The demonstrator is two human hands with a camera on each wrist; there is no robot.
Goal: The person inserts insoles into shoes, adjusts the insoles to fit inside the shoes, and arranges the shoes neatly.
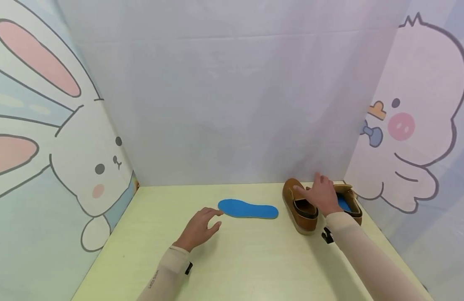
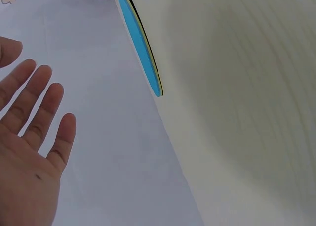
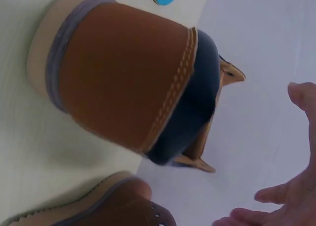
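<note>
A blue insole (image 1: 248,209) lies flat on the table, and its edge also shows in the left wrist view. Close to its left end, my left hand (image 1: 200,228) hovers with fingers extended and nothing held; its open palm (image 2: 24,171) faces the left wrist camera. My right hand (image 1: 322,194) is over the pair of brown shoes, thumb and fingers spread. The right wrist view has a gap between that hand (image 3: 286,196) and the nearer shoe's heel (image 3: 123,77). That shoe (image 1: 306,223) stands upright. The other shoe (image 1: 355,209), partly behind the right hand and sleeve, has blue inside.
The pale yellow table (image 1: 123,251) ends at a plain white back wall (image 1: 224,113). A side wall with a rabbit drawing (image 1: 77,167) stands left, and one with a cartoon chick (image 1: 420,104) stands right, close to the shoes.
</note>
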